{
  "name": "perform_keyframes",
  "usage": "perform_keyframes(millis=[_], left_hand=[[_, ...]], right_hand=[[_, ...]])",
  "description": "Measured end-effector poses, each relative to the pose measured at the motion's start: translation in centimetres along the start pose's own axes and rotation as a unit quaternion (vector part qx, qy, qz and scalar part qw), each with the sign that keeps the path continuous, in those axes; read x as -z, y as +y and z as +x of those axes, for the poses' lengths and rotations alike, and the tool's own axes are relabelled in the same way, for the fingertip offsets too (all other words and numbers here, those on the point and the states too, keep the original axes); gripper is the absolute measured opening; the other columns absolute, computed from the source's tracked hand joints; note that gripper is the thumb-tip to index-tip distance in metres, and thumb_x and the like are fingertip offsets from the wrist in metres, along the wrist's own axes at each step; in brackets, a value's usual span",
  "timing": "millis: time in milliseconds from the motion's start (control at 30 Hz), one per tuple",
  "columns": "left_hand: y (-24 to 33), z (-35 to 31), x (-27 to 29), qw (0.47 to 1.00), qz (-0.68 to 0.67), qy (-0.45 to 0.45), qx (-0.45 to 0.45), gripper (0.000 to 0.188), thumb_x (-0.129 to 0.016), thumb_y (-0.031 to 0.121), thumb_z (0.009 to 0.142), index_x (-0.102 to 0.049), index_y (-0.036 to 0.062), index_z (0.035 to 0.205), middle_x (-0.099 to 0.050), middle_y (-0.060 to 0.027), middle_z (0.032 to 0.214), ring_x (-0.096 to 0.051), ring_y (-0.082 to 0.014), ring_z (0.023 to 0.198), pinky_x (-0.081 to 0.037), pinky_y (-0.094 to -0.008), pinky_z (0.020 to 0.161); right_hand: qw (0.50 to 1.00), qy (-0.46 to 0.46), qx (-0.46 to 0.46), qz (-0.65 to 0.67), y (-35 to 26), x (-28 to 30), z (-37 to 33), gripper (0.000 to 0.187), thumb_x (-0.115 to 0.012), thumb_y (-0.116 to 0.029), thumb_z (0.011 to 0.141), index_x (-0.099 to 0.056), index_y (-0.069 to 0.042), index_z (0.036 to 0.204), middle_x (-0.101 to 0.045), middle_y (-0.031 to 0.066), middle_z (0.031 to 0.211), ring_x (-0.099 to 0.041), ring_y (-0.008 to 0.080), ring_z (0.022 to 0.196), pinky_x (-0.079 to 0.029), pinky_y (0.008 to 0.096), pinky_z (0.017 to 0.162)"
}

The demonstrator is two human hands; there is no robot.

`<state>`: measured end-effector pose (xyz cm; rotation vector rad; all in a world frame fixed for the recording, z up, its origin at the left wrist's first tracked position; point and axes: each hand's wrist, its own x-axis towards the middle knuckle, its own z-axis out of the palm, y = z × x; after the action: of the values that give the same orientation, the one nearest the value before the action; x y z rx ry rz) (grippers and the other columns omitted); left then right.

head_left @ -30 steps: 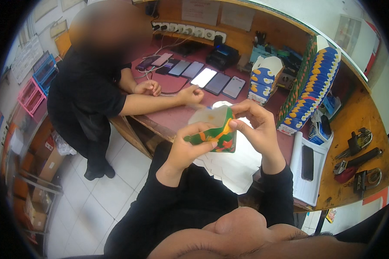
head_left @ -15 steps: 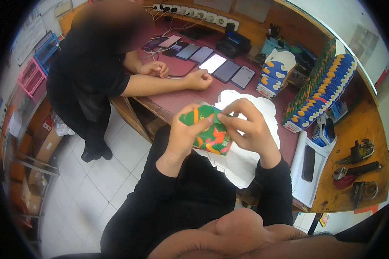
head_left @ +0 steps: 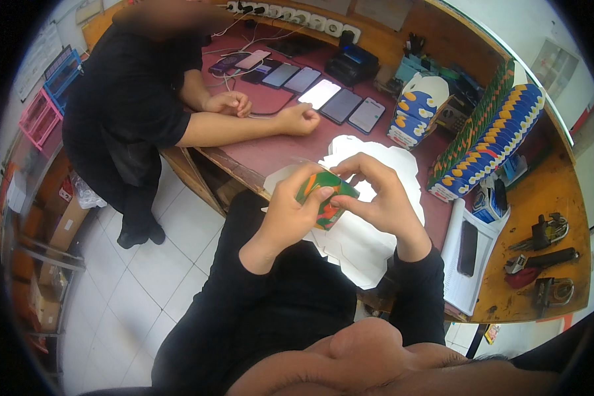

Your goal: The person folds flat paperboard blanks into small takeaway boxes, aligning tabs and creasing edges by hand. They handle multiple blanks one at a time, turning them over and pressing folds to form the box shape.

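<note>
A green cardboard box with orange and red shapes is held up between both hands, above the desk's near edge. My left hand wraps round its left side, thumb across the face toward me. With the thumb and fingers of my right hand I grip its right edge. Part of the box is hidden behind my fingers. Beneath my hands lies a pile of flat white cardboard blanks, some sticking out over the desk edge.
Tall stacks of blue and green patterned boxes and a shorter stack stand right. Several phones lie in a row behind. A co-worker's forearm rests on the desk at left. A clipboard with a dark phone, plus padlocks, lie at right.
The box has turned in my hands, so less of its broad patterned face shows. My right thumb has slid lower along its edge. The co-worker's arms have hardly moved.
</note>
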<state>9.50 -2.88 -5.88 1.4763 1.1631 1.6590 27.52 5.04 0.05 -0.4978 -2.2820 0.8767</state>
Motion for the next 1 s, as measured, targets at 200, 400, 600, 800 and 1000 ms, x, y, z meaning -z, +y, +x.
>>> perform_keyframes(millis=[200, 400, 600, 800, 1000], left_hand=[[-0.3, 0.0, 0.1, 1.0, 0.009, -0.013, -0.007, 0.018, -0.067, 0.009, 0.097, -0.061, 0.0024, 0.112, -0.067, -0.0057, 0.096, -0.063, -0.0109, 0.091, -0.051, -0.028, 0.082], [0.0, -0.1, -0.1, 0.999, -0.014, -0.052, -0.002, 0.016, -0.064, 0.007, 0.097, -0.06, 0.0037, 0.112, -0.064, -0.0078, 0.099, -0.061, -0.0146, 0.095, -0.049, -0.0302, 0.087], [-0.1, 0.1, 0.8, 0.996, -0.041, -0.072, 0.013, 0.018, -0.064, 0.007, 0.097, -0.061, 0.0043, 0.114, -0.063, -0.0067, 0.105, -0.06, -0.0143, 0.102, -0.047, -0.0304, 0.093], [-0.4, 0.1, 1.3, 0.997, -0.051, -0.055, 0.018, 0.016, -0.064, 0.008, 0.098, -0.062, 0.0036, 0.113, -0.064, -0.0062, 0.104, -0.061, -0.0138, 0.102, -0.048, -0.0301, 0.093], [-0.7, 0.1, 0.7, 0.996, -0.065, -0.064, 0.005, 0.016, -0.064, 0.008, 0.098, -0.062, 0.0033, 0.113, -0.065, -0.0066, 0.101, -0.062, -0.014, 0.1, -0.048, -0.0303, 0.092]], right_hand=[[0.999, -0.016, -0.016, 0.03, 0.4, 0.2, 0.1, 0.038, -0.084, -0.003, 0.077, -0.069, -0.002, 0.112, -0.069, 0.0087, 0.107, -0.068, 0.0217, 0.094, -0.055, 0.0335, 0.083], [0.999, -0.026, -0.003, 0.021, 1.3, 0.8, 0.3, 0.04, -0.089, -0.008, 0.075, -0.068, -0.003, 0.109, -0.066, 0.0075, 0.104, -0.067, 0.0202, 0.092, -0.054, 0.0322, 0.081], [0.996, -0.055, 0.017, 0.062, 2.9, 0.9, 0.9, 0.039, -0.091, -0.012, 0.075, -0.068, -0.003, 0.105, -0.065, 0.0063, 0.104, -0.066, 0.0172, 0.094, -0.054, 0.031, 0.082], [0.985, -0.093, -0.031, 0.143, 2.6, 2.0, 0.9, 0.025, -0.085, -0.003, 0.08, -0.068, -0.001, 0.098, -0.064, 0.0061, 0.105, -0.066, 0.0169, 0.1, -0.055, 0.0317, 0.092], [0.998, -0.026, -0.038, 0.036, 1.4, 0.9, 0.4, 0.027, -0.081, 0.007, 0.076, -0.067, 0.0, 0.097, -0.068, 0.0078, 0.097, -0.071, 0.0199, 0.091, -0.058, 0.0325, 0.084]])
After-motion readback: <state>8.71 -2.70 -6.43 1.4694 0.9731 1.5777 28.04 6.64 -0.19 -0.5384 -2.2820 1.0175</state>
